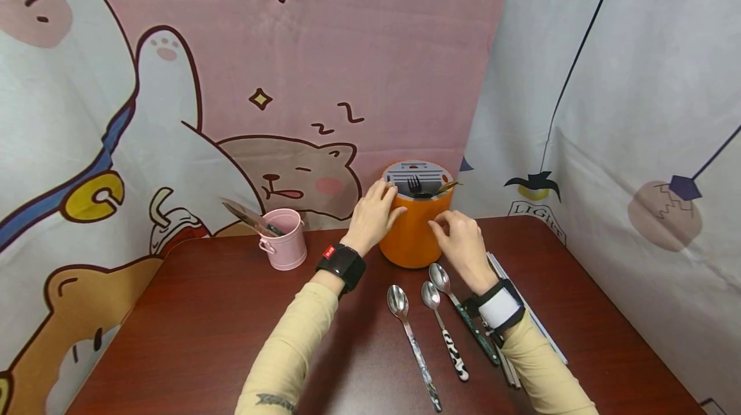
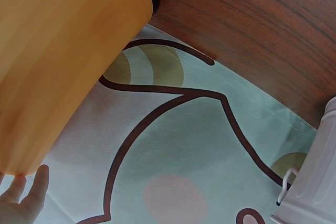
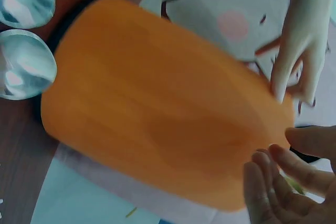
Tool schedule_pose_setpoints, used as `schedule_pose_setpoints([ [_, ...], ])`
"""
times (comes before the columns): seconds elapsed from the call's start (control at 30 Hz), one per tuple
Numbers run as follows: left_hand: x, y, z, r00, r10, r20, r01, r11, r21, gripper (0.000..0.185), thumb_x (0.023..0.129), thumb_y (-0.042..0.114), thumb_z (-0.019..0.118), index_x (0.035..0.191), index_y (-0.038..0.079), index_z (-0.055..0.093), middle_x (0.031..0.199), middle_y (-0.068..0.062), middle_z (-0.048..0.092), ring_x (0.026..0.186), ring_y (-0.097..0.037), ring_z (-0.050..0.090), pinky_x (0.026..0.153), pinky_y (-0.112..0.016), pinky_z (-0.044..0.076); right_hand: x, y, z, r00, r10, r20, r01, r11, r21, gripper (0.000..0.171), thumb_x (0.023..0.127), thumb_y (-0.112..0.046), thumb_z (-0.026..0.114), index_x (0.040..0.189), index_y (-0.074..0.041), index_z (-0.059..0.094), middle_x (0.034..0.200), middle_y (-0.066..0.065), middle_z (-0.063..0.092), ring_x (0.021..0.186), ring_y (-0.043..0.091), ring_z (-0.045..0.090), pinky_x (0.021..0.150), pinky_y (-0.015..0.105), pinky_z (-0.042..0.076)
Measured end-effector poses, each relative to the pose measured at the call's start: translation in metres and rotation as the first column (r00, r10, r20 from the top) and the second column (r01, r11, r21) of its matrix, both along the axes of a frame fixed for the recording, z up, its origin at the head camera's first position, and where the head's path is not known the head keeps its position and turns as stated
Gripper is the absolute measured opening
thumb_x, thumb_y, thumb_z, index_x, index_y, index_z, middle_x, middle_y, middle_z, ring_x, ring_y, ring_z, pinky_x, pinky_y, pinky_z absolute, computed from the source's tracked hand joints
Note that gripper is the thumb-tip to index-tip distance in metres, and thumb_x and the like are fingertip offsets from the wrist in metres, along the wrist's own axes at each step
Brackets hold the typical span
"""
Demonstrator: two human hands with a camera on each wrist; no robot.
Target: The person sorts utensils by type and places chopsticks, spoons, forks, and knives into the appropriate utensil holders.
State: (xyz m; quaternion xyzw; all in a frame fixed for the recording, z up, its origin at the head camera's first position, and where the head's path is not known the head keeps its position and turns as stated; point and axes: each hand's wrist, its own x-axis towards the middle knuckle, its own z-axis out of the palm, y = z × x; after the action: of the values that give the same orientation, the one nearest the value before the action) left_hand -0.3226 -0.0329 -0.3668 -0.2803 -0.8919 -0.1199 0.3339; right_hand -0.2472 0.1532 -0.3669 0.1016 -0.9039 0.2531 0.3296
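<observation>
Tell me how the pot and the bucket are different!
The pot is orange; the bucket is pink. The pot is bigger than the bucket. The bucket has a side handle; none shows on the pot. Both stand upright on the table.

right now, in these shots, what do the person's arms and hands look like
The left sleeve and right sleeve are pale yellow; the left bears a grey mark. The left wrist wears a black band with a small red label, the right a black-and-white band. Neither the left hand nor the right hand wears a glove.
</observation>
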Motion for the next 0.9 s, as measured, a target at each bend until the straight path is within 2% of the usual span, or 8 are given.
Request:
schedule_pose_setpoints([
  [0.2, 0.000, 0.000, 0.000, 1.000, 0.002, -0.012, -0.002, 1.000, -0.005, 0.044, 0.092, 0.042, 0.057, 0.121, 0.009, 0.055, 0.124, -0.009, 0.053, 0.119, -0.023, 0.051, 0.074, -0.039, 0.056, 0.018, -0.014, -0.013, 0.994, 0.047, 0.104, -0.058, 0.992, 0.110, 0.015, 0.084, -0.020, 0.073, 0.084, -0.005, 0.068, 0.076, 0.008, 0.068, 0.062, 0.019, 0.062, 0.054, 0.032, 0.051],
  [0.4, 0.001, 0.000, 0.000, 1.000, 0.007, -0.009, -0.007, 1.000, -0.006, 0.045, 0.092, 0.043, 0.057, 0.122, 0.009, 0.055, 0.125, -0.009, 0.052, 0.122, -0.022, 0.050, 0.075, -0.038, 0.056, 0.035, -0.028, -0.028, 0.972, 0.055, 0.229, -0.108, 0.968, 0.225, 0.018, 0.081, -0.025, 0.075, 0.081, -0.009, 0.067, 0.070, 0.002, 0.065, 0.052, 0.013, 0.055, 0.044, 0.024, 0.041],
  [0.5, 0.001, 0.000, 0.000, 1.000, 0.006, -0.001, -0.006, 1.000, -0.003, 0.045, 0.093, 0.043, 0.056, 0.122, 0.009, 0.055, 0.125, -0.009, 0.052, 0.122, -0.022, 0.050, 0.076, -0.038, 0.056, 0.043, -0.034, -0.036, 0.955, 0.045, 0.293, -0.129, 0.953, 0.275, 0.021, 0.080, -0.028, 0.075, 0.074, -0.011, 0.064, 0.062, -0.001, 0.058, 0.049, 0.013, 0.051, 0.041, 0.025, 0.037],
  [0.67, 0.001, 0.000, 0.000, 1.000, 0.004, 0.007, -0.004, 1.000, 0.002, 0.045, 0.093, 0.043, 0.056, 0.122, 0.009, 0.055, 0.126, -0.009, 0.052, 0.123, -0.023, 0.049, 0.077, -0.039, 0.055, 0.055, -0.042, -0.052, 0.929, 0.037, 0.369, -0.173, 0.923, 0.343, 0.030, 0.077, -0.026, 0.076, 0.059, -0.014, 0.055, 0.052, -0.002, 0.048, 0.048, 0.015, 0.050, 0.040, 0.032, 0.038],
  [0.9, 0.000, 0.000, -0.001, 1.000, 0.010, 0.000, -0.010, 1.000, -0.005, 0.044, 0.092, 0.043, 0.057, 0.122, 0.010, 0.055, 0.125, -0.009, 0.052, 0.123, -0.022, 0.049, 0.077, -0.039, 0.055, 0.064, -0.050, -0.072, 0.876, 0.013, 0.483, -0.229, 0.891, 0.392, 0.036, 0.073, -0.031, 0.079, 0.050, -0.016, 0.055, 0.053, 0.000, 0.054, 0.048, 0.016, 0.052, 0.040, 0.036, 0.039],
])
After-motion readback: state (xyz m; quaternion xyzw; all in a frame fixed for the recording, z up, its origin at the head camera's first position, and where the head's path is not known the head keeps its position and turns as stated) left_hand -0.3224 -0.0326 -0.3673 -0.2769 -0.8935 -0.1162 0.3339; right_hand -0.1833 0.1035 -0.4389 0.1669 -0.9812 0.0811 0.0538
